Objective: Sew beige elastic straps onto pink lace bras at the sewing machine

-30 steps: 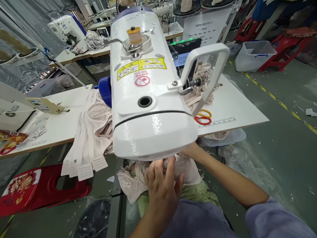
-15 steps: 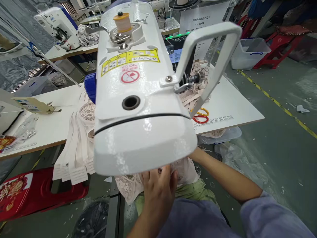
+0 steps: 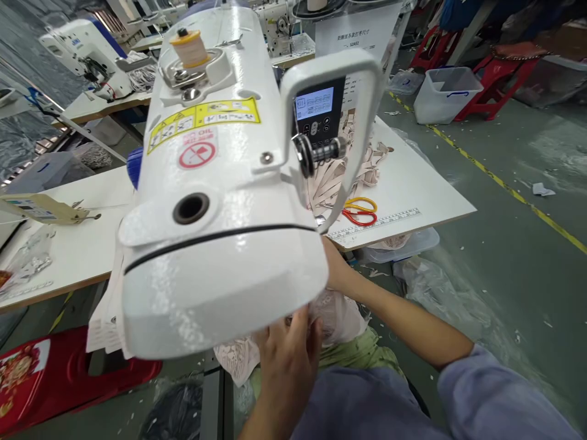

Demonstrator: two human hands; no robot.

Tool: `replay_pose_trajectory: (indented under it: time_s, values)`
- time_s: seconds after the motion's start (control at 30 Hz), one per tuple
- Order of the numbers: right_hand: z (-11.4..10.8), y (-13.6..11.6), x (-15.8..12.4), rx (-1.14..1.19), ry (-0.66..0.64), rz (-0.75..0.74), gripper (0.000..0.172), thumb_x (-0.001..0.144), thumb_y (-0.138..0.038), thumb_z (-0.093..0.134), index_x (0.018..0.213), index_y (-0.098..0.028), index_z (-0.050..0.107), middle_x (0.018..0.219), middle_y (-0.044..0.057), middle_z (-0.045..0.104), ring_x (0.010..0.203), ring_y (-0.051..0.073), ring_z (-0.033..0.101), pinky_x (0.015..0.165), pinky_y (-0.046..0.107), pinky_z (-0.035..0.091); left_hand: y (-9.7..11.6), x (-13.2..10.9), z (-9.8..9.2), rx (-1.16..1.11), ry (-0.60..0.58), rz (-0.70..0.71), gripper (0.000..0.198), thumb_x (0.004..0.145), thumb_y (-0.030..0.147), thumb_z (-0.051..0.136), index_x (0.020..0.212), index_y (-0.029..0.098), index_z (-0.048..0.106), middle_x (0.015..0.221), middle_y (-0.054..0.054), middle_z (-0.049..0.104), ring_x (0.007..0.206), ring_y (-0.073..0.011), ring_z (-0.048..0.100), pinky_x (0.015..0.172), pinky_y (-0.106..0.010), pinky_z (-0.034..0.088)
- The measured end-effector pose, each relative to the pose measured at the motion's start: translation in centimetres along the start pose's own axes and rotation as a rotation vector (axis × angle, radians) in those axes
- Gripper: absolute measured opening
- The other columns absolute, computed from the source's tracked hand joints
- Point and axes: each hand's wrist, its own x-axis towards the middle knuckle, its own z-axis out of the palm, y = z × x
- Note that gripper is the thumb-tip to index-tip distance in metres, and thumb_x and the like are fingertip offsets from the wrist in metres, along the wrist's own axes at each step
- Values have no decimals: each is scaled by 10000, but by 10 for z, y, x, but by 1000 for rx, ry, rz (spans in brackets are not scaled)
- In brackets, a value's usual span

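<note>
The white sewing machine head (image 3: 224, 275) fills the middle of the view and hides what lies under it. Below its front edge, my left hand (image 3: 291, 348) rests on pale pink lace fabric (image 3: 337, 318), its fingertips partly hidden by the machine. My right hand (image 3: 334, 266) is at the machine's right side, with its fingers out of sight behind the head. The lace fabric hangs over my lap, and another part of it shows left of my left hand.
Scissors (image 3: 360, 212) and a ruler (image 3: 394, 221) lie on the white table (image 3: 413, 183) beside a heap of beige straps (image 3: 332, 180). Pale strips hang at the left (image 3: 103, 318). A red stool (image 3: 55, 366) stands lower left.
The view has shifted, so the machine head appears farther left and lower. A control screen and more of the strap heap now show. My right wrist and the back of that hand are more visible.
</note>
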Motion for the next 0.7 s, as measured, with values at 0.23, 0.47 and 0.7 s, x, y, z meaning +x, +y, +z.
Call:
replay_pose_trajectory:
  time_s: [0.23,0.47,0.7]
  values:
    - [-1,-15,-12,226,173,-9,92,865,-253,549,844,-196,618,944,41,607,754,160,540,685,286,470,-32,-12,6,-269,106,-252,507,897,380,636,1341,173,506,1196,-173,572,1181,-340,531,1007,-485,432]
    - [0,-10,-38,376,198,78,111,901,-307,553,944,-209,580,980,37,607,738,140,568,660,281,469,-47,-15,24,-806,-75,-622,544,904,603,521,1286,214,519,1183,-132,641,1110,-325,602,1020,-476,432]
    - [0,-12,-51,410,145,143,140,882,-339,577,931,-210,552,982,48,610,744,143,547,632,275,463,-42,-4,15,-958,26,-698,585,892,618,530,1300,198,529,1230,-131,634,1150,-316,593,966,-404,469]
